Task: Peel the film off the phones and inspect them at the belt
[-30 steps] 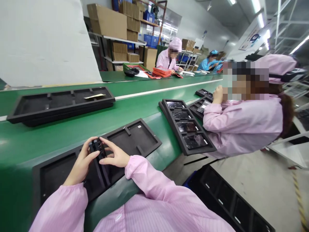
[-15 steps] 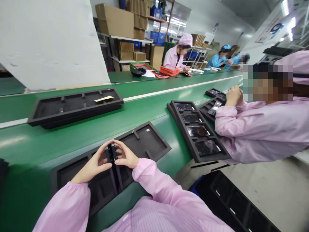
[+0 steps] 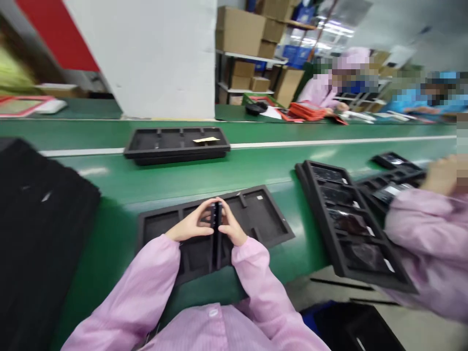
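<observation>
Two thin black flat devices (image 3: 216,229) stand on edge side by side, pressed together between my hands. My left hand (image 3: 195,224) grips them from the left, fingers curled round the top end. My right hand (image 3: 231,227) holds them from the right in the same way. Both hands hover over a black foam tray (image 3: 263,217) with several shallow compartments, lying on the green conveyor belt (image 3: 256,165) right in front of me.
A second black tray (image 3: 175,144) with a paper slip sits farther out on the belt. To my right a tray of dark screens (image 3: 351,224) lies by a co-worker's pink sleeve (image 3: 427,243). A black stack (image 3: 40,229) fills the left. Other workers sit across the belt.
The camera has swung left, so the trays and co-worker slid right and a black stack came into view. My hands still clasp the two devices, now upright and closer together.
</observation>
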### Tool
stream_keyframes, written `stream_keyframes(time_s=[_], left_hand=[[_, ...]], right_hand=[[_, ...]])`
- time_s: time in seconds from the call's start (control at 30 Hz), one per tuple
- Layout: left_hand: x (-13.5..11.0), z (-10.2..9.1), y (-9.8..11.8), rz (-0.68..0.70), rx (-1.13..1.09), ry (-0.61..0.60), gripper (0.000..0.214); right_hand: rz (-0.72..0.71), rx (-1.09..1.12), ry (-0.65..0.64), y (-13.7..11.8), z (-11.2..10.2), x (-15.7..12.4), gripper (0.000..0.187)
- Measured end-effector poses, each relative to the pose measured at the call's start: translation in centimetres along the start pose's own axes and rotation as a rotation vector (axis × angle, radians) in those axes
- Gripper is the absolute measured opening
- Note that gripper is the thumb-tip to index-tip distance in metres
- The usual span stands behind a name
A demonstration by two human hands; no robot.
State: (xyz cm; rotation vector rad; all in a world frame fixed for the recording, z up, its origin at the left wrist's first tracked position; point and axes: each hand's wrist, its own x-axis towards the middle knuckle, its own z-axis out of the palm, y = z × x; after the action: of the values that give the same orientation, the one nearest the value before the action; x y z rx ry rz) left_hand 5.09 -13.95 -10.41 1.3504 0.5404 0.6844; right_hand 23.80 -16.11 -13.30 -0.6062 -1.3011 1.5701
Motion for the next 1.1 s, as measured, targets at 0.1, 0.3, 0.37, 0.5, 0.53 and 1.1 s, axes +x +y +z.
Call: stream_keyframes(time_s=[0.1,0.3,0.37,0.5,0.53,1.1], left_hand=[[0.4,0.0,0.0,0.029,0.003,0.041,0.090],[0.2,0.4,0.2,0.049,0.010,0.061,0.085],[0.1,0.4,0.3,0.044,0.014,0.064,0.084],[0.2,0.6,0.6,0.035,0.019,0.075,0.084],[0.3,0.6,0.7,0.036,0.019,0.079,0.083],[0.2,1.1,0.9,0.051,0.024,0.163,0.066]], right_hand=[[0.016,-0.017,0.005,-0.2,-0.1,0.3,0.101],[0.012,-0.091,0.003,-0.3,0.1,0.4,0.098],[0.003,-0.092,-0.006,-0.3,0.1,0.5,0.093],[-0.006,-0.062,-0.002,-0.3,0.1,0.5,0.087],[-0.002,-0.057,0.000,-0.3,0.1,0.5,0.086],[0.050,-0.065,0.050,-0.7,0.6,0.7,0.070]])
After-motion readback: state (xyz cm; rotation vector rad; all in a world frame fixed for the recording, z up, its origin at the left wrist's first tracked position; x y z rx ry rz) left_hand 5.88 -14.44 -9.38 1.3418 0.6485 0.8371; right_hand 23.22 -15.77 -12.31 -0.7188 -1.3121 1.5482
